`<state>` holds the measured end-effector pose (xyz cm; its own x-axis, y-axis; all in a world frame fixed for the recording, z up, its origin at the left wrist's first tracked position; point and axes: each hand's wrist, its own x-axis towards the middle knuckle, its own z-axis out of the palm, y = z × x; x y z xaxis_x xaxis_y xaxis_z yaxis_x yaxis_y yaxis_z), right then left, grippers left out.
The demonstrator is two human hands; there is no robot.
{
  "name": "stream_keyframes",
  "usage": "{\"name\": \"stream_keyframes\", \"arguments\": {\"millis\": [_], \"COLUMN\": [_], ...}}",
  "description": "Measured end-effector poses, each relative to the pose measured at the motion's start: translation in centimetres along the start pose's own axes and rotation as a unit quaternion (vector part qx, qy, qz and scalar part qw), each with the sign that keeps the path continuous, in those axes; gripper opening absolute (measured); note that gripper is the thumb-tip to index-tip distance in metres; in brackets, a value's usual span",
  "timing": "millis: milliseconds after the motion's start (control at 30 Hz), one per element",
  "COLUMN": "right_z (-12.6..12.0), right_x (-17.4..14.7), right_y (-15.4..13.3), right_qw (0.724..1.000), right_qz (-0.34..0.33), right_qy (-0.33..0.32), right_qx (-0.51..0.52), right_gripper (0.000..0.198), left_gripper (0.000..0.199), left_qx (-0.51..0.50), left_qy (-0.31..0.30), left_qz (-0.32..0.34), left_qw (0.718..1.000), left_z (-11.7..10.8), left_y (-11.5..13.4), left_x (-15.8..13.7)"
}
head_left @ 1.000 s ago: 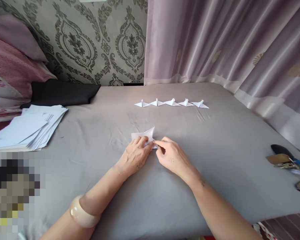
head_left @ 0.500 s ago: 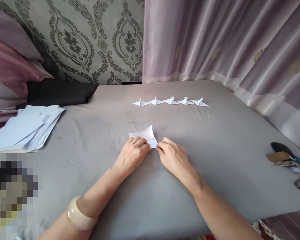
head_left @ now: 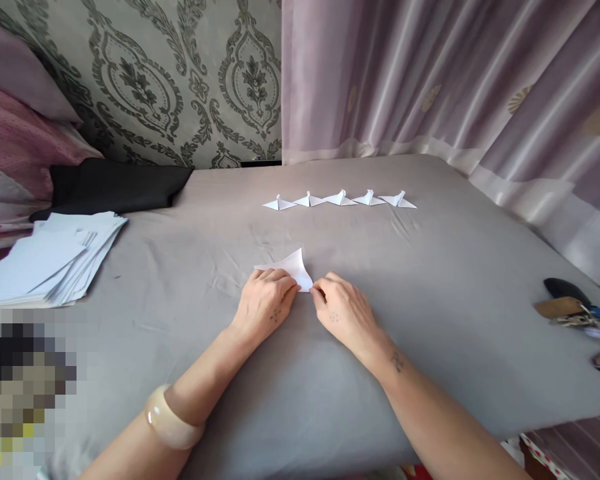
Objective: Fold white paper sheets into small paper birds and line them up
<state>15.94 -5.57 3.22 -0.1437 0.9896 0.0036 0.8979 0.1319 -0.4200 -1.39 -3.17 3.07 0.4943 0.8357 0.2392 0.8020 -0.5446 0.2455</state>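
Observation:
A small sheet of white paper (head_left: 297, 269) lies on the grey cloth in front of me, its far corner curling upward. My left hand (head_left: 269, 293) is closed on its near edge, fingers bent over the paper and hiding its left part. At the right-hand corner, my right hand (head_left: 341, 300) pinches the paper between thumb and forefinger. Beyond my hands, several folded white paper birds (head_left: 342, 198) stand in a row with wing tips touching or nearly so.
On the left lies a stack of white paper (head_left: 55, 257), with a black cloth (head_left: 120, 185) behind it. Keys with a brown tag (head_left: 559, 307) and other small items sit at the right edge. Grey cloth (head_left: 455, 280) covers the surface; curtains (head_left: 380, 80) hang behind.
Both hands stay on the paper with nearly the same grip. My left hand has shifted slightly left along the edge. The whole view has moved a little.

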Motion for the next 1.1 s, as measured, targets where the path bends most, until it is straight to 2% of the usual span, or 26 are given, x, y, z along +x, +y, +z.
{"name": "stream_keyframes", "arguments": {"millis": [400, 667, 767, 867, 967, 1100], "right_z": [-0.1, -1.2, -1.8, -2.0, -2.1, -2.0], "right_x": [0.4, 0.9, 1.1, 1.2, 1.4, 1.5], "right_y": [-0.1, -0.1, 0.7, 2.1, 3.2, 2.7], "right_qw": [0.999, 0.991, 0.981, 0.972, 0.972, 0.969], "right_qz": [0.032, 0.08, 0.107, 0.119, 0.122, 0.071], "right_qy": [-0.005, -0.037, -0.067, -0.09, -0.065, -0.003], "right_qx": [0.027, 0.102, 0.146, 0.18, 0.187, 0.238], "right_gripper": [0.017, 0.012, 0.011, 0.008, 0.005, 0.01], "left_gripper": [0.023, 0.026, 0.029, 0.03, 0.033, 0.034], "left_qx": [0.015, 0.064, 0.084, 0.092, 0.087, 0.088], "left_qy": [-0.061, -0.083, -0.079, -0.079, -0.085, -0.076], "left_qz": [-0.009, 0.041, 0.081, 0.091, 0.088, 0.093], "left_qw": [0.998, 0.994, 0.99, 0.988, 0.989, 0.989], "left_z": [-0.9, -0.8, -0.9, -1.0, -1.0, -1.0], "left_y": [0.0, -0.4, -0.5, -0.5, -0.4, -0.4], "left_x": [1.2, 2.2, 2.4, 2.4, 2.4, 2.3]}}
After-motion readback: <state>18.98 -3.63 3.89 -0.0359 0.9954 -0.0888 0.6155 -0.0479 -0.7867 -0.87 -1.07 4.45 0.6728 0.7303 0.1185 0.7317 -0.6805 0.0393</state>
